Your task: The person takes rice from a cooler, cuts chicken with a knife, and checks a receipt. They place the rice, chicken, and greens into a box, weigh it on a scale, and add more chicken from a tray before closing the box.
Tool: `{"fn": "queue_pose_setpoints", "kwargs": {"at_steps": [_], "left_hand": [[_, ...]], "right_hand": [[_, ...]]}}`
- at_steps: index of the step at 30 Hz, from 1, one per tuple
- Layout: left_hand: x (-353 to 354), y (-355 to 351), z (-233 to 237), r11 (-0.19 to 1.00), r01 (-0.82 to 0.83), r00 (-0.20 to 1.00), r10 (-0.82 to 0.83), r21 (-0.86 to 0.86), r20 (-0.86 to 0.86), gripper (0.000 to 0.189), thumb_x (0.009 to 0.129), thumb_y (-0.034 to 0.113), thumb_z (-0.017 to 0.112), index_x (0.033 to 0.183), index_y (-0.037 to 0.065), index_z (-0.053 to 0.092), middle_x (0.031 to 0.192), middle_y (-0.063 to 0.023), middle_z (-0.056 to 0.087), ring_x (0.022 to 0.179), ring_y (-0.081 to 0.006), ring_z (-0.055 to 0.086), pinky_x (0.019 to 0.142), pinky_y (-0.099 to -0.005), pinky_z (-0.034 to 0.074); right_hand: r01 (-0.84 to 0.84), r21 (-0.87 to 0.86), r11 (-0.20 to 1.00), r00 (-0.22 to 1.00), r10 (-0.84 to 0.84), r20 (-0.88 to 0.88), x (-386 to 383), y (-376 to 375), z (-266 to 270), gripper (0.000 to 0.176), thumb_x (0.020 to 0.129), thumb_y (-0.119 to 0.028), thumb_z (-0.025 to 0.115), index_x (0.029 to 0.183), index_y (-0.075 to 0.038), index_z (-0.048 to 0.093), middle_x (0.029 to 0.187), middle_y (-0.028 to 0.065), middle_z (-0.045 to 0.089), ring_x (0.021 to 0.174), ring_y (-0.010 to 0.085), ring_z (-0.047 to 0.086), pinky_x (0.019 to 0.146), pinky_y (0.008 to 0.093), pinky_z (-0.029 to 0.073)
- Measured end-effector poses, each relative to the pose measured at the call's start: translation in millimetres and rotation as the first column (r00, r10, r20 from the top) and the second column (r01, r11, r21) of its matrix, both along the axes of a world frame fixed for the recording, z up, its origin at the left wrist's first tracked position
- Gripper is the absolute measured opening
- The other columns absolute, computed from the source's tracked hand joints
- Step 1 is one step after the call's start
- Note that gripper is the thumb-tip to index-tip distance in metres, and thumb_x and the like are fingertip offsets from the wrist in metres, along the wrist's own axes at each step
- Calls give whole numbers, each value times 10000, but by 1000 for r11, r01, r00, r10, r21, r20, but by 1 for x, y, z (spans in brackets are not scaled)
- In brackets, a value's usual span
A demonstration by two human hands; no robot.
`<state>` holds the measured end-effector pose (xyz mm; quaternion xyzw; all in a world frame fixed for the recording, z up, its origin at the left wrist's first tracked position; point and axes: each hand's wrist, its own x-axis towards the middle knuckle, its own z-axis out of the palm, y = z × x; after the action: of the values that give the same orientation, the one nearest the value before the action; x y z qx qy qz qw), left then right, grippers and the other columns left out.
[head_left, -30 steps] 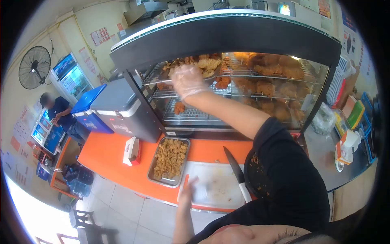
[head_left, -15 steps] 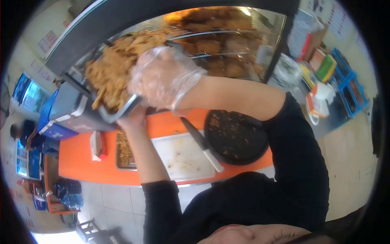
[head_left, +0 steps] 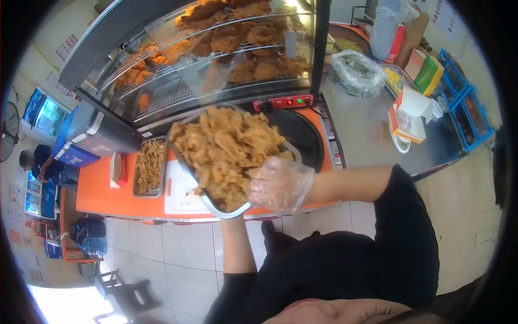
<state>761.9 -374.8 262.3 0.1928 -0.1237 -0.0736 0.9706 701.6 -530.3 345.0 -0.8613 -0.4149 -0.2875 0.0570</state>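
A metal tray (head_left: 231, 215) heaped with fried chicken pieces (head_left: 218, 143) is held up over the front of the orange counter, tilted in view. Beneath its near corner is my left hand (head_left: 231, 224), supporting it from below; the fingers are hidden by the tray. My right hand (head_left: 280, 183), in a clear plastic glove, is closed at the near right rim, with its fingertips against the chicken. Below the tray lies a white cutting board (head_left: 181, 201), partly covered. A smaller metal tray (head_left: 147, 193) of small fried bits stands to the left.
A glass warming cabinet (head_left: 216, 59) with fried chicken on its racks stands behind. A round black pan (head_left: 302, 127) is at the right of the counter. A steel table (head_left: 361, 124) holds a bagged bowl, boxes and stacked cups. Another person (head_left: 40, 162) is far left.
The loaded tray has come away from the cabinet, toward me and to the right. My right hand has moved from the top of the chicken down to the tray's near right side.
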Motion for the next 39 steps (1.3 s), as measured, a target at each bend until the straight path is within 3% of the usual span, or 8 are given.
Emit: {"fn": "queue_pose_setpoints", "kwargs": {"at_steps": [9, 16, 18, 21, 25, 30, 36, 39], "left_hand": [[-116, -11, -107, 866, 472, 747, -293, 165, -597, 658, 857, 515, 335, 1319, 46, 341, 1314, -126, 420, 1201, -282, 410, 1019, -430, 295], [-137, 20, -137, 679, 568, 757, -209, 465, -619, 587, 888, 429, 313, 1236, -26, 442, 1185, -122, 527, 1110, -239, 469, 921, -335, 348], [-135, 13, -124, 618, 524, 806, -137, 587, -576, 533, 888, 384, 369, 1209, -27, 475, 1144, -97, 551, 1056, -215, 488, 903, -340, 351], [-125, 11, -120, 460, 514, 840, -97, 724, -535, 464, 883, 325, 420, 1180, -20, 508, 1109, -83, 564, 1024, -196, 491, 879, -346, 358], [-110, 19, -122, 335, 554, 831, -158, 763, -534, 439, 874, 289, 450, 1185, -16, 511, 1143, -95, 548, 1020, -193, 488, 863, -344, 366], [-100, 29, -164, 374, 605, 790, -169, 703, -590, 250, 864, 264, 471, 914, 39, 566, 706, 27, 464, 668, -87, 426, 596, -250, 345], [-107, 67, -222, 446, 613, 717, 33, 652, -696, 235, 863, 234, 480, 846, 17, 572, 715, -16, 501, 625, -131, 456, 563, -274, 382], [-103, 101, -277, 342, 537, 771, 174, 772, -613, 253, 856, 244, 491, 840, 5, 576, 736, -39, 535, 641, -149, 488, 571, -294, 402]], "right_hand": [[19, -94, 995, 968, -42, -247, -48, -60, -119, 144, 739, -230, 543, 840, -145, 599, 791, 3, 540, 821, 171, 546, 692, 342, 429], [145, 47, 988, 895, -110, -432, -38, -68, -91, 337, 672, -303, 666, 946, -117, 600, 897, 46, 582, 920, 216, 566, 747, 382, 449], [555, -20, 832, 627, -434, -647, -8, -77, -54, 414, 648, -327, 703, 984, -111, 596, 975, 89, 579, 964, 260, 558, 782, 408, 457], [628, -202, 752, 487, -582, -651, 22, -86, -77, 374, 686, -289, 677, 991, -85, 602, 993, 128, 584, 915, 299, 584, 776, 404, 482], [698, -81, 712, 447, -521, -727, 29, -82, -81, 264, 715, -221, 631, 948, -100, 611, 998, 153, 557, 961, 316, 540, 822, 394, 445], [652, 219, 726, 562, -269, -782, 26, -109, -88, 228, 732, -218, 636, 900, -74, 582, 948, 159, 559, 944, 335, 528, 821, 400, 430], [665, 626, 408, 720, -124, -683, -13, -218, -60, 243, 723, -226, 680, 887, -81, 572, 908, 92, 580, 873, 234, 564, 762, 337, 462], [773, 629, -80, 624, 271, -733, -62, -333, -41, 201, 731, -129, 684, 885, -69, 568, 831, 54, 614, 745, 137, 593, 673, 282, 509]]}}
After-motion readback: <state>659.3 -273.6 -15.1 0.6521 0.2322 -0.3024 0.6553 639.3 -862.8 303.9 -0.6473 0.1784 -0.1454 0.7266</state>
